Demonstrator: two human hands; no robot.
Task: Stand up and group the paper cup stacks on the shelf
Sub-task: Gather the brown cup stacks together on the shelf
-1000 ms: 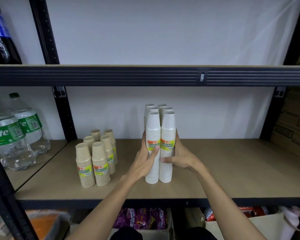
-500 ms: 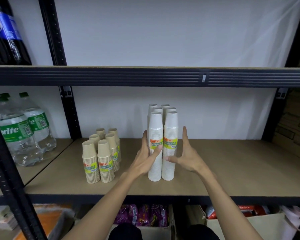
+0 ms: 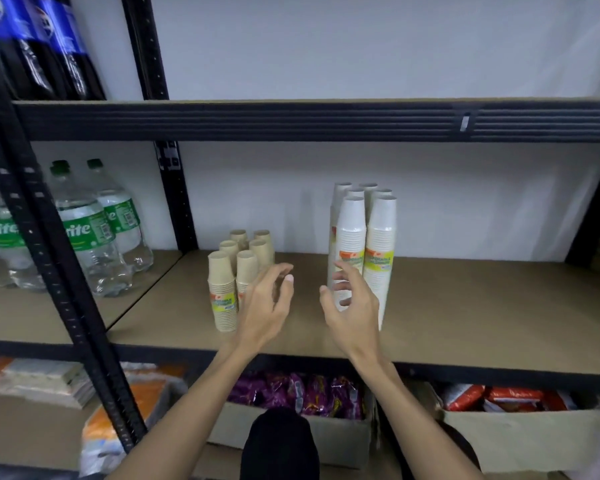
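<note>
Several tall white paper cup stacks (image 3: 380,244) stand upright in a tight cluster on the wooden shelf (image 3: 465,306). To their left, several short brown paper cup stacks (image 3: 222,289) stand grouped together. My left hand (image 3: 269,303) hovers between the two groups with loosely curled fingers, holding nothing and partly hiding the front brown stack. My right hand (image 3: 354,303) hangs just in front of the white stacks' lower left, fingers relaxed, apart from the cups.
Sprite bottles (image 3: 84,233) fill the neighbouring shelf bay at the left, behind a black upright post (image 3: 49,237). Dark cola bottles (image 3: 42,43) stand on the shelf above. Cardboard boxes of snack packets (image 3: 302,393) sit below. The shelf's right half is bare wood.
Both hands have let go of the white stacks and drawn back toward me and leftward. The view has shifted to the left.
</note>
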